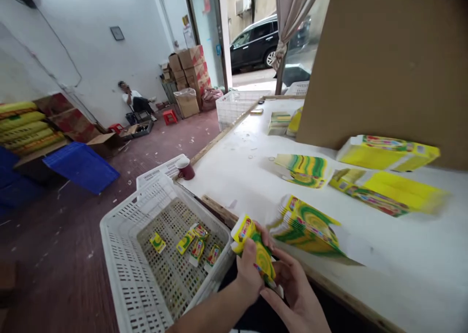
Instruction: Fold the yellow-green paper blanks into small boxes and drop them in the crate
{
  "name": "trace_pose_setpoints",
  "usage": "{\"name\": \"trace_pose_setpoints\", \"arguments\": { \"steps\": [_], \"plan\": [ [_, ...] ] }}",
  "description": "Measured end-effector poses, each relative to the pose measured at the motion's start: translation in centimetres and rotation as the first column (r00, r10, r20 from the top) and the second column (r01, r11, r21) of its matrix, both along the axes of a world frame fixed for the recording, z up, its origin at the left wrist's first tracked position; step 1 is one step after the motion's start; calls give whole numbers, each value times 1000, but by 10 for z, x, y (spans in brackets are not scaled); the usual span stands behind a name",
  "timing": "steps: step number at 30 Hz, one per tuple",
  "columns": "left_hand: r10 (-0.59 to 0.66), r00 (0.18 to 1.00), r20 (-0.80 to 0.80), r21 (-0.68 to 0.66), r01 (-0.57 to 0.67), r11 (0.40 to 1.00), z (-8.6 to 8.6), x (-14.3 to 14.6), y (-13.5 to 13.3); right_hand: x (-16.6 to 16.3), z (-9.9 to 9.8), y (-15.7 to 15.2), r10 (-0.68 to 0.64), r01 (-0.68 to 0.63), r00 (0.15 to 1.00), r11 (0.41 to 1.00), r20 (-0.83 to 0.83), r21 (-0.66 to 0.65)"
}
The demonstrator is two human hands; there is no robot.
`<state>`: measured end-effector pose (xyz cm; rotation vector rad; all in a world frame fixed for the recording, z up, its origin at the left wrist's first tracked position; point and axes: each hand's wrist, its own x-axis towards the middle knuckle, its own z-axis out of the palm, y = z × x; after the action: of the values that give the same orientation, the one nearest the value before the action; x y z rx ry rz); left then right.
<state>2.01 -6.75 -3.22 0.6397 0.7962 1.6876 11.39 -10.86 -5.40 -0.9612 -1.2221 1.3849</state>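
Note:
Over the front edge of the white table, my left hand [248, 269] grips a small yellow and green printed carton [263, 257], its upper end flaps standing out. My right hand [292, 284] holds the same carton from the other side, fingers curled round its lower end. Just beyond my hands, a stack of flat printed cartons [310, 223] lies on the table [237, 165]. To the left, a white plastic crate [120, 255] holds several small yellow-green boxes, one of them a box [157, 243] lying apart from the others.
A maroon mug [185, 169] stands at the table's left edge. More printed cartons [305, 168] and yellow display boxes [387, 152] lie to the right, before a brown board [383, 69]. A person [136, 99] sits by the far wall, near stacked cardboard boxes [190, 69].

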Motion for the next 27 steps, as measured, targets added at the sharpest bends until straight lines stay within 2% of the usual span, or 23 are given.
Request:
{"name": "trace_pose_setpoints", "arguments": {
  "steps": [4, 8, 10, 12, 15, 16, 18, 20, 22, 24, 26, 27],
  "plan": [
    [34, 999, -24, 0, -34, 999, -8, 3, -6, 1, -6, 1, -10, 10, 1000, 1000, -11, -18],
    [-79, 996, -44, -41, 77, 996, -18, 6, -12, 16, -10, 9, -165, 164, 985, 986, 54, 19],
    [-128, 989, -77, -21, 127, 992, -24, 6, -11, 25, -10, 13, -236, 230, 969, 969, 77, 87],
    [-124, 980, -158, -43, 119, 992, -28, 2, -6, 32, -6, 15, -276, 259, 958, 950, 80, 174],
    [-148, 925, -349, -141, 104, 985, -19, -15, 1, 41, 7, 17, -292, 244, 950, 914, 108, 324],
    [-205, 882, -423, -163, 148, 975, -12, -23, 3, 45, 11, 18, -272, 205, 951, 912, 150, 355],
    [-353, 731, -584, -202, 291, 935, 9, -42, 5, 55, 21, 20, -301, 176, 922, 887, 244, 427],
    [-319, 669, -671, -122, 325, 938, 29, -62, 6, 68, 29, 21, -384, 153, 841, 845, 382, 513],
    [-289, 574, -766, -78, 364, 928, 40, -79, 8, 76, 36, 19, -458, 89, 724, 803, 516, 589],
    [-332, 373, -867, -145, 447, 883, 37, -85, 11, 77, 40, 15, -443, -38, 660, 787, 606, 616],
    [-356, 138, -924, -237, 525, 817, 23, -80, 14, 72, 41, 11, -353, -200, 677, 756, 646, 623],
    [-342, 59, -938, -256, 548, 797, 15, -74, 15, 69, 40, 9, -333, -231, 700, 731, 632, 642]
  ]
}}
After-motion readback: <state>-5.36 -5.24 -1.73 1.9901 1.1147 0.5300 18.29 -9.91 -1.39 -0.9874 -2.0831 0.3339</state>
